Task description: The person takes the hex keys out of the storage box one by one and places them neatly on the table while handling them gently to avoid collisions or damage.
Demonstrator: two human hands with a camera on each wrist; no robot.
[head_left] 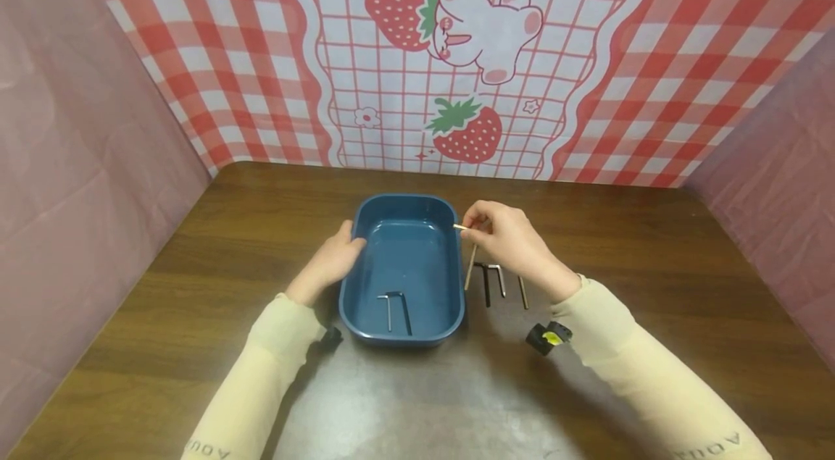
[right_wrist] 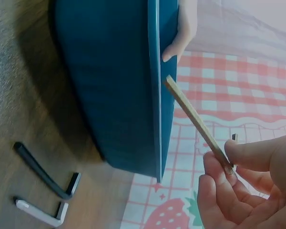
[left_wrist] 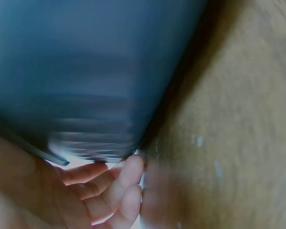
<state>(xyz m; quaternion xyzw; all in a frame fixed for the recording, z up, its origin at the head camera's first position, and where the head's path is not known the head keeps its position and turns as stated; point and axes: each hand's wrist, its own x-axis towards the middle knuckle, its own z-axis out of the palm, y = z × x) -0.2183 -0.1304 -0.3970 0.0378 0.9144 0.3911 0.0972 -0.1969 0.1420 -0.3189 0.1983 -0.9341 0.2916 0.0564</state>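
A deep blue plastic tub [head_left: 401,243] stands on the table. My left hand [head_left: 334,258] grips its left side, thumb over the rim and fingers against the outer wall, as the left wrist view shows. Beside the right rim, my right hand [head_left: 512,235] pinches a gold-coloured hex key [right_wrist: 198,121] by its bend between thumb and fingers. One arm of that key slants downward outside the tub in the head view. Inside the tub, near its front end, lie a silver hex key [head_left: 389,314] and a black hex key [head_left: 407,315].
On the table right of the tub lie another black hex key [head_left: 486,287], another silver hex key [head_left: 501,282] and a gold-toned hex key [head_left: 524,293], partly under my right wrist. Behind the wooden table [head_left: 196,286] hangs a checked strawberry cloth [head_left: 391,119].
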